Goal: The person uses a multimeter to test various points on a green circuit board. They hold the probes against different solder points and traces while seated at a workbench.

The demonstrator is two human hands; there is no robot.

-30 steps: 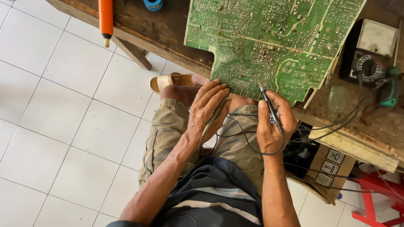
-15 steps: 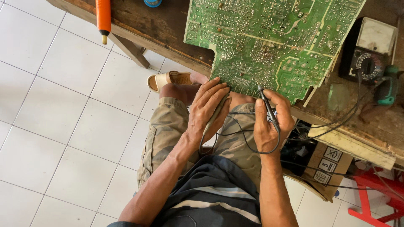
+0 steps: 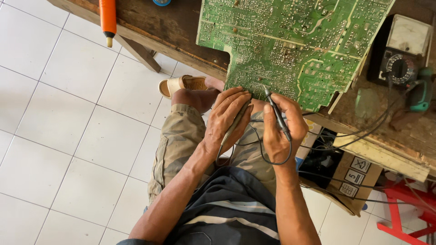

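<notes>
Green circuit board meets two probes, one gripped in each hand: left, right.

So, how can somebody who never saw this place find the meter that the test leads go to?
Start at the wooden workbench and its big green circuit board. Just right of the board lies the black meter. Unlike the orange tool at the far left, it has a pale dial window above a round selector knob.
</notes>
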